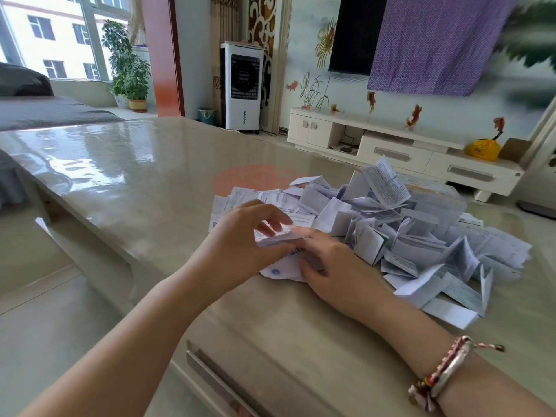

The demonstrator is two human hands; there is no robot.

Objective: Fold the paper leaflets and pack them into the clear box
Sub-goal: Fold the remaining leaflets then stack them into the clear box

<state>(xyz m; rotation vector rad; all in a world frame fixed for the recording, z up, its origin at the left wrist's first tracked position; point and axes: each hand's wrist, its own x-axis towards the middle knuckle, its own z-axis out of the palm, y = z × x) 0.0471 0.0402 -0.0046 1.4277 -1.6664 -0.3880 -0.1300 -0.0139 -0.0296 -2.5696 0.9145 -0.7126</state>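
Head view gives me a glossy beige table [144, 188], smooth enough to mirror the window light, with a faint round reddish patch near its middle. On it sprawls a heap of leaflets [400, 236]: thin white paper printed in fine text, creased into small rectangles and accordion shapes, several standing on edge. Behind the heap I make out the clear box [433, 197], its transparent walls hazy and half buried; I cannot tell how full it is.

At the near edge of the heap both hands work on one leaflet [278, 236]. My left hand [240, 236] has its thumb under the folded edge and its fingers curled over the top, pinching the sheet. My right hand [328, 260] lies across the lower part of the same sheet, its fingers curled onto the paper and its forefinger stretched along the crease, holding it down on the table. A blue dot shows on the sheet's lower corner, just under the left thumb. A braided bracelet [445, 371] with a silvery band circles the right wrist.
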